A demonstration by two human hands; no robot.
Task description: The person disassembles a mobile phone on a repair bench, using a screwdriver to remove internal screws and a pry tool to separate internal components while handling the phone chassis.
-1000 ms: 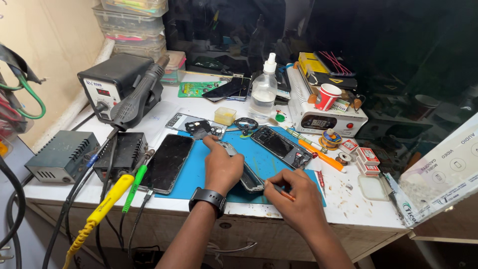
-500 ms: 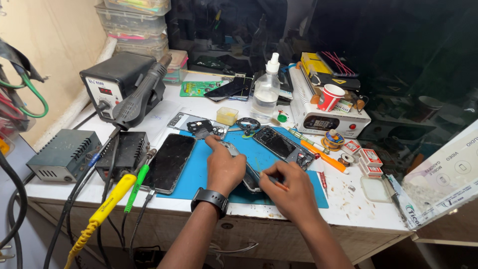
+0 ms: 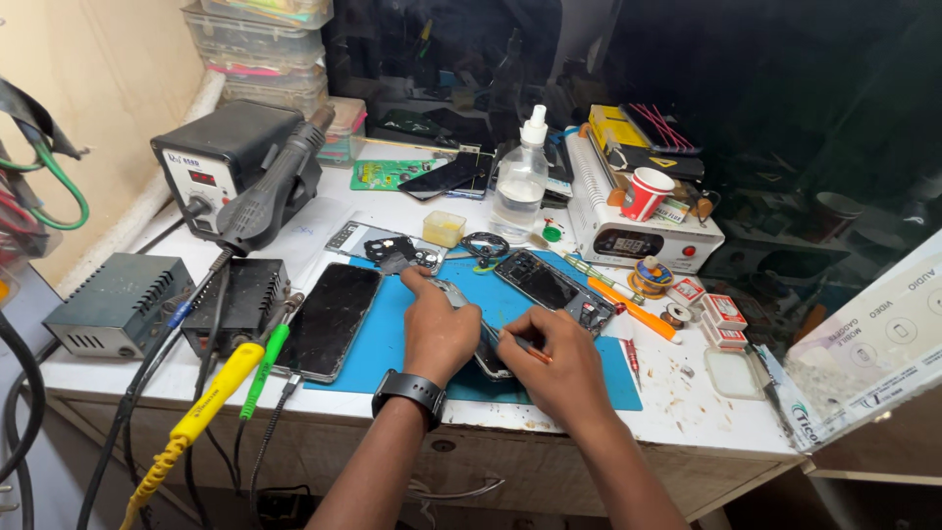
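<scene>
Head view shows the left hand [image 3: 437, 334] pinning an opened phone [image 3: 483, 345] on the blue mat [image 3: 392, 339], right hand [image 3: 559, 358] pinching a thin tool [image 3: 525, 345]; likely light, fragile, best held by its edges.

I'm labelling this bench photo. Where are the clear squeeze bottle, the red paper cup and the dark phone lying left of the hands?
clear squeeze bottle [image 3: 519, 196], head view, on its clear body.
red paper cup [image 3: 645, 196], head view, on its red side.
dark phone [image 3: 329, 319], head view, middle of its screen.
</scene>
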